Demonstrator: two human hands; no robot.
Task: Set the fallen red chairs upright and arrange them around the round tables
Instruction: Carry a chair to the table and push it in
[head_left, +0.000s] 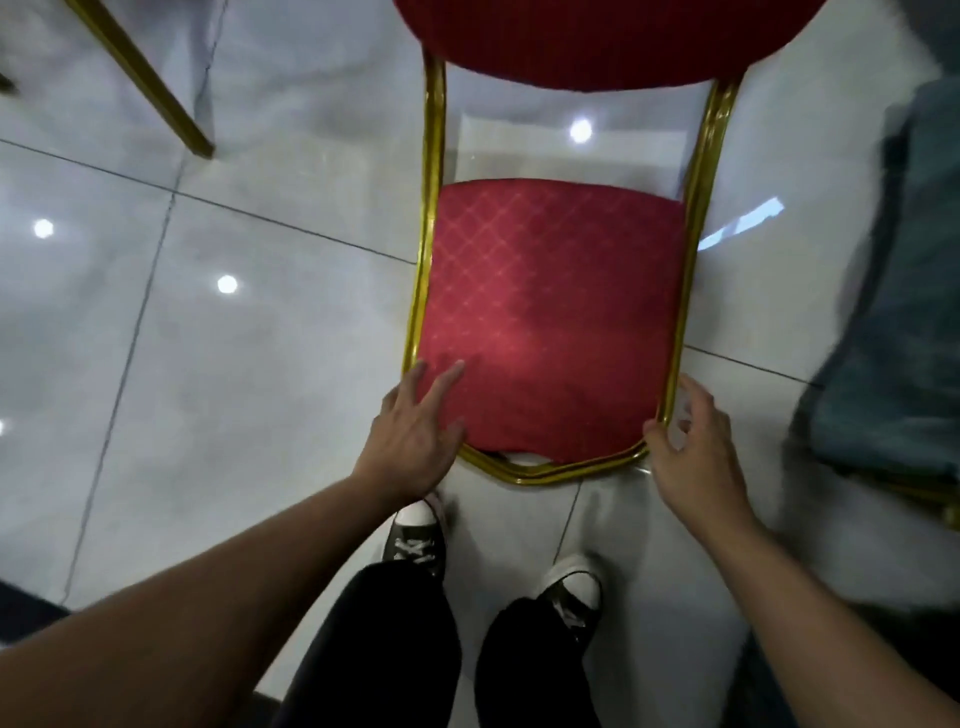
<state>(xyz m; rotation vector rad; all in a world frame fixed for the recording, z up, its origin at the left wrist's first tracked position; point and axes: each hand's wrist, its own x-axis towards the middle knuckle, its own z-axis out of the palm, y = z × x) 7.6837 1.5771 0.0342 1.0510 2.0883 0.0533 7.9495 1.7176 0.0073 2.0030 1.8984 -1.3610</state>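
Left hand (415, 431) lay flat, fingers straight, on the near left corner of the chair (550, 312). Right hand (691, 447) was loosely spread at the near right corner, fingertips at the gold frame, not really clamped. One chair fully visible: red diamond-pattern pad, gold tubing, on the glossy tile floor (208, 338) just beyond two sneakers (415, 535). Another gold leg (150, 83) sat far left.
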